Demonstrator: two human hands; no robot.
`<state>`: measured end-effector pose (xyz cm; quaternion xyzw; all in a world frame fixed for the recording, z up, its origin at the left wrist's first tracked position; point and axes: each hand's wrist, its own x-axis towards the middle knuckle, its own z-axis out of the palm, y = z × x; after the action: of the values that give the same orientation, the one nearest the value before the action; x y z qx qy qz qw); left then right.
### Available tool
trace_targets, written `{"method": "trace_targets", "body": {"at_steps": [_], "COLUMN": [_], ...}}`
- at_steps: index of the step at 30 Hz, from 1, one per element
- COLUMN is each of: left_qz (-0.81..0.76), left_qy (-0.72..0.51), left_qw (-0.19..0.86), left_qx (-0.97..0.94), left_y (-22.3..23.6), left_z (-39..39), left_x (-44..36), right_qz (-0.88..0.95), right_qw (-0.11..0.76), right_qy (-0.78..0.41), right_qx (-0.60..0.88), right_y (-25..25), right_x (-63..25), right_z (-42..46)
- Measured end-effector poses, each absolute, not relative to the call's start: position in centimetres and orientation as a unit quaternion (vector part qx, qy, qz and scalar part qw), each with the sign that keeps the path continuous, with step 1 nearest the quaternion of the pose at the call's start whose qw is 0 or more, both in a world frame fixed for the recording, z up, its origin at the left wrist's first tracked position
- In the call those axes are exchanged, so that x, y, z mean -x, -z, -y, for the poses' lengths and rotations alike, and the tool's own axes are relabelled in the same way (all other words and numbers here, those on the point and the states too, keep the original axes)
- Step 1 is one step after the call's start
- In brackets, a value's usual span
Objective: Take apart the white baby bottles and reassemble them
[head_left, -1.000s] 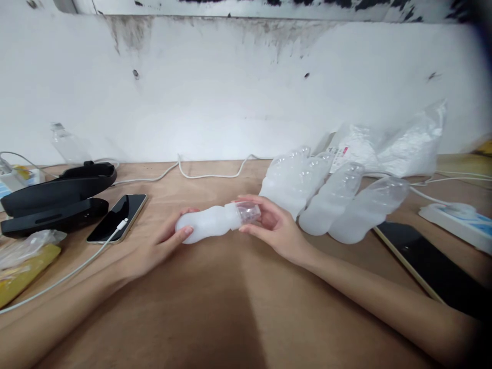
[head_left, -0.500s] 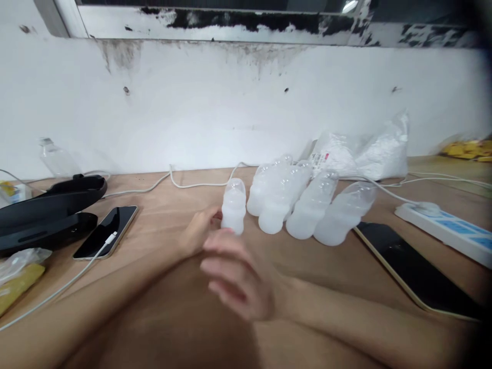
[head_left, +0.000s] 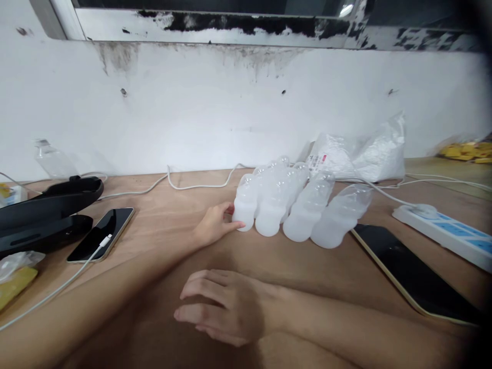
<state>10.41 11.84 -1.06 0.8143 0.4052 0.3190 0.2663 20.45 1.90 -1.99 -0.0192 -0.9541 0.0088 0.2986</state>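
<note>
My left hand (head_left: 216, 224) is on the leftmost white translucent bottle (head_left: 245, 205), thumb at its front near the base and fingers round its left side. That bottle stands upright with a clear domed top, up against the others. Several more bottles of the same kind (head_left: 303, 220) stand in a close cluster to its right, partly hiding one another. Nearer to me, my right hand (head_left: 221, 305) hovers low over the table, palm turned down, its fingers apart and nothing in them.
A wooden table (head_left: 184, 205) meets a white wall (head_left: 192, 113). On the left are a phone (head_left: 100, 234) with a cable, a black curved device (head_left: 49, 205) and a clear bottle (head_left: 56, 160). On the right lie a larger phone (head_left: 411, 271), a power strip (head_left: 446, 230) and a white plastic bag (head_left: 357, 156).
My left hand has moved the bottle rightward against the cluster. My right hand has drawn back toward me, away from the bottle.
</note>
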Motion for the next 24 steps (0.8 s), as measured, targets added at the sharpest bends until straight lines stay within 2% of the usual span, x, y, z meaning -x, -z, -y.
{"method": "trace_targets", "body": {"at_steps": [9, 15, 16, 18, 20, 24], "left_qz": [-0.404, -0.43, -0.43, -0.421, -0.389, -0.399], "left_qy": [-0.316, -0.3, -0.281, -0.151, -0.058, 0.007], "left_qw": [0.247, 0.196, 0.186, 0.121, 0.103, 0.112], "left_qx": [-0.822, -0.829, -0.838, -0.886, -0.914, -0.91], "left_y": [1.1, 0.2, -0.1, -0.5, -0.7, -0.6], "left_z": [-11.3, -6.6, -5.3, -2.6, -0.5, 0.9], "left_x": [-11.2, -5.7, -4.1, -1.1, 1.3, 3.2], "right_qz": [0.959, 0.946, 0.944, 0.939, 0.935, 0.931], "right_qw": [0.281, 0.288, 0.274, 0.231, 0.179, 0.089], "right_qy": [-0.011, -0.001, -0.013, -0.043, -0.067, -0.114], "right_qx": [0.023, 0.149, 0.184, 0.252, 0.3, 0.336], "right_y": [1.7, 1.0, 0.9, 0.8, 0.7, 0.6], "right_x": [-20.5, -22.8, -23.3, -24.1, -24.5, -24.5], "right_z": [-2.0, -1.4, -1.3, -1.1, -1.1, -1.4]}}
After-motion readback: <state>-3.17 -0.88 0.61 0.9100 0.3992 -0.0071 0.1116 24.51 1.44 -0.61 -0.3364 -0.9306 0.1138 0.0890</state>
